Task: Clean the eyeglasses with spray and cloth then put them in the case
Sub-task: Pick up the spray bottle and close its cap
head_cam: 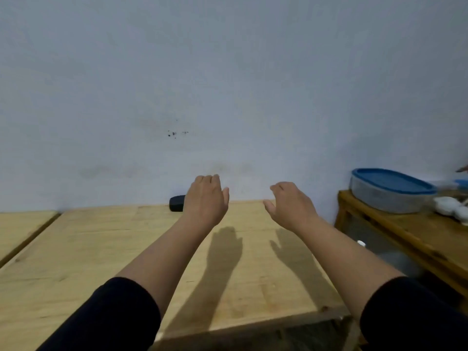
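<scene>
Both hands were raised above the pale wooden table [101, 249], the left hand [206, 198] and the right hand [291, 206] each with an open grip, holding nothing. No eyeglasses, spray or cloth were visible. A small dark oblong object [176, 203], possibly the case, lay at the table's far edge against the wall, partly hidden behind the left hand. By judgement, either no step had begun or all were finished; the next move required locating the eyeglasses. At right, a grey tub with blue lid [390, 192] stood closed on a wooden side shelf [405, 231]; its contents could not be seen.
</scene>
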